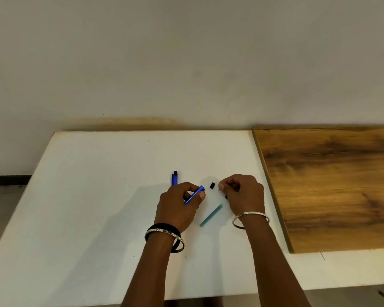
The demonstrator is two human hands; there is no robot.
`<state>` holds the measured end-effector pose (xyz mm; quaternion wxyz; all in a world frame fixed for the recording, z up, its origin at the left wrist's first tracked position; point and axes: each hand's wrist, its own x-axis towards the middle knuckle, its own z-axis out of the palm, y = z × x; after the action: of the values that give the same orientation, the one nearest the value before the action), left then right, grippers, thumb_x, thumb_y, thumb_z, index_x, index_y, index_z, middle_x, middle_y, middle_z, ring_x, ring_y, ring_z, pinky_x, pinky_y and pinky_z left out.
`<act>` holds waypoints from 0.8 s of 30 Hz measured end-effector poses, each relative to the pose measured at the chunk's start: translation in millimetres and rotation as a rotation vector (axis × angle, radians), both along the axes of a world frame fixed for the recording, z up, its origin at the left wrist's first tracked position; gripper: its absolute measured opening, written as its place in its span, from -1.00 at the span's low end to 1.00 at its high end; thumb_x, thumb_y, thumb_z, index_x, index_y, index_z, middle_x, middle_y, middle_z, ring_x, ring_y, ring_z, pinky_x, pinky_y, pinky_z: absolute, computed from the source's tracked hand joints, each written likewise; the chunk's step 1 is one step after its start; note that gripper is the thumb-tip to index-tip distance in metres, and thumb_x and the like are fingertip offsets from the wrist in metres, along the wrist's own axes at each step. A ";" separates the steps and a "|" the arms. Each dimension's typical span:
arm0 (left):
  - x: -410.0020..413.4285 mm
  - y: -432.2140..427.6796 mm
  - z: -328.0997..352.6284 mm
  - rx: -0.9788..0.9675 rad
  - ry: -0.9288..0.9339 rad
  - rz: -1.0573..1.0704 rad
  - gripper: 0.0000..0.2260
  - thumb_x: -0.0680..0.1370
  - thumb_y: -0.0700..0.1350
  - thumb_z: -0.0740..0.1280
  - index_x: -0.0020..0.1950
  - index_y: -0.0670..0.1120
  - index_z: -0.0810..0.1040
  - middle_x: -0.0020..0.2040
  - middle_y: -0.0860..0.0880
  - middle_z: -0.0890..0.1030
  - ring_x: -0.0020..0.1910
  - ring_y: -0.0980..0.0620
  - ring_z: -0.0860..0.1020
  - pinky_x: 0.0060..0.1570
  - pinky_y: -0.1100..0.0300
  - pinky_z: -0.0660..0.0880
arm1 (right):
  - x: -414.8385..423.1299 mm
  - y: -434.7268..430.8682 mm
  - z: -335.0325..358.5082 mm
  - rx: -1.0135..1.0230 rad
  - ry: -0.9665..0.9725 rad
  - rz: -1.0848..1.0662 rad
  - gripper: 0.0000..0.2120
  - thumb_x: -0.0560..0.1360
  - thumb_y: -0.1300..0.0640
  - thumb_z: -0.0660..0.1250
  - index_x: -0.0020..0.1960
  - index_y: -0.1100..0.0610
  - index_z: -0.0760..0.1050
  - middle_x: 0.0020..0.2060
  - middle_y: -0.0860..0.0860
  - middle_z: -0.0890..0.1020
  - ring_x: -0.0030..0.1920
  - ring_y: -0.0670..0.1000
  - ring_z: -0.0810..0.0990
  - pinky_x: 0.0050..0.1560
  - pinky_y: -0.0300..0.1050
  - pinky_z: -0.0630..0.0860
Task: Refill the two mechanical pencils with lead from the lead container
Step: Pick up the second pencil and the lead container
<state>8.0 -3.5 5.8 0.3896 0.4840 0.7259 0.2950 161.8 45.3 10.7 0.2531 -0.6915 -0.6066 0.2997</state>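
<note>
left hand (177,204) grips blue pencil (194,194); right hand (242,193) pinched.

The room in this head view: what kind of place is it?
Probably a plain indoor work or study corner: a white table against a bare wall, a wooden board alongside, tiled floor at left.

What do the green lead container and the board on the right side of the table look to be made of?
The green lead container looks like translucent plastic: tinted teal, slightly see-through, smooth. The board looks like wood or wood-grain laminate: brown streaked grain with a satin sheen and a thin, straight edge; which of the two, the view leaves open.
</note>
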 end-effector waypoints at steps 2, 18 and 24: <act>0.5 0.3 -0.5 -0.004 0.007 0.003 -0.81 0.48 0.15 0.35 0.01 0.10 0.61 -0.27 0.06 0.65 -0.37 0.18 0.51 -0.36 0.36 0.33 | -4.3 -1.1 -0.3 -0.012 -0.050 0.032 -0.90 0.46 0.16 0.44 -0.04 0.14 0.68 -0.12 0.05 0.72 -0.21 -0.10 0.57 -0.06 -0.30 0.45; 22.0 -5.6 0.9 -0.138 0.303 -0.124 -0.66 0.30 0.23 0.48 -0.04 0.10 0.58 -0.17 0.14 0.50 -0.21 0.09 0.51 -0.18 0.24 0.47 | 8.7 0.3 3.6 -0.027 0.045 -0.081 -0.95 0.44 0.16 0.45 -0.10 0.12 0.67 -0.23 0.02 0.71 -0.26 -0.06 0.63 -0.14 -0.19 0.57; 30.7 -5.8 0.9 -0.135 0.406 -0.133 -0.75 0.41 0.15 0.42 -0.01 0.05 0.59 -0.10 0.07 0.61 -0.13 0.05 0.55 -0.15 0.17 0.52 | 16.3 -1.9 -0.5 -0.339 0.140 0.043 -0.93 0.43 0.17 0.48 -0.20 0.16 0.65 -0.43 0.06 0.66 -0.52 -0.07 0.61 -0.47 -0.29 0.52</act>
<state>38.7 -9.3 6.7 0.2857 0.5533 0.7738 0.1160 178.1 43.4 10.2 0.1683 -0.6887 -0.5428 0.4503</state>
